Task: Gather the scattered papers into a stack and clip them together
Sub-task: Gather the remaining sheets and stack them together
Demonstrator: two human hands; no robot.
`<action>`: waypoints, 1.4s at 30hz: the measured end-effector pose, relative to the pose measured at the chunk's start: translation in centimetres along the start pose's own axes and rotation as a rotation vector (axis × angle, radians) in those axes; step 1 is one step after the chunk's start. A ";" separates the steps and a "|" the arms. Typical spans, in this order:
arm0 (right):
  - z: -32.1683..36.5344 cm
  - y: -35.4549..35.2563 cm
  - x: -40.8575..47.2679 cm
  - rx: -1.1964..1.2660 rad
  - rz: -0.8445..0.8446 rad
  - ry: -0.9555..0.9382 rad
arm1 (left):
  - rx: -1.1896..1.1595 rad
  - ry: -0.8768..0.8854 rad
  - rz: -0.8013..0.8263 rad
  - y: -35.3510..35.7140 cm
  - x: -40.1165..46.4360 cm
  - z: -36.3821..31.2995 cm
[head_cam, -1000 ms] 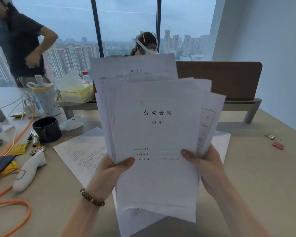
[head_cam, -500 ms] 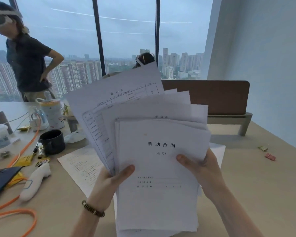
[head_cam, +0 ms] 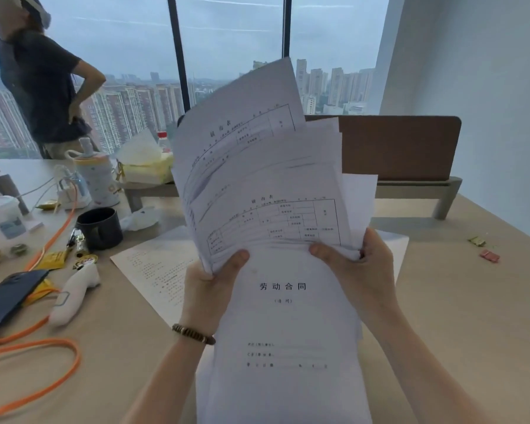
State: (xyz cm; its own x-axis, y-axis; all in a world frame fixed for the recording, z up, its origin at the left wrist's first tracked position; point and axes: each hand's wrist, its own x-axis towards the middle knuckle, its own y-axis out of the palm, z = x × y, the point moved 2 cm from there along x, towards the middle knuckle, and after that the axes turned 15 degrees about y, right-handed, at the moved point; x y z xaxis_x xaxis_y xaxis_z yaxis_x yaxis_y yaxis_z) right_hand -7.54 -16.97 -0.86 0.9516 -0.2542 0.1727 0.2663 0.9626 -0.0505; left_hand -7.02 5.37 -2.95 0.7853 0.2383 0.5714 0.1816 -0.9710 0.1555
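I hold a fanned bundle of white printed papers (head_cam: pixel 266 191) upright above the table. My left hand (head_cam: pixel 210 289) grips its left edge with the thumb on the front. My right hand (head_cam: pixel 358 267) grips the right side, thumb pressing the upper sheets back. The front cover sheet (head_cam: pixel 285 332) with a printed title hangs lower than the others. One more printed sheet (head_cam: pixel 156 267) lies flat on the table behind the bundle. Two small binder clips, a gold binder clip (head_cam: pixel 477 241) and a red binder clip (head_cam: pixel 489 256), lie at the far right.
On the left lie a black mug (head_cam: pixel 100 223), a white handheld device (head_cam: pixel 74 293), a dark phone (head_cam: pixel 8 296) and an orange cable (head_cam: pixel 43 359). A tissue box (head_cam: pixel 147 169) and a bottle (head_cam: pixel 97 175) stand behind. A person (head_cam: pixel 40 81) stands at the window. A brown divider (head_cam: pixel 398 148) crosses the back.
The cover sheet has slid down relative to the rest, showing a form sheet behind it. The bundle has fanned wider and tilted right. My right thumb has moved onto the upper sheets.
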 end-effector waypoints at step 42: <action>-3.6 0.6 0.7 -0.046 -0.110 0.215 | 0.150 -0.234 0.128 1.0 0.0 2.8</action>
State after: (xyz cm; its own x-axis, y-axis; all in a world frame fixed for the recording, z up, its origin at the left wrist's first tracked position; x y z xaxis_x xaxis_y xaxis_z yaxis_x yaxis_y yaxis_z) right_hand -6.21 -16.92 -4.29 0.9260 -0.3760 -0.0333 0.3720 0.9240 -0.0883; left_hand -5.19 4.37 -5.10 0.9191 0.1204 0.3752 0.1445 -0.9888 -0.0366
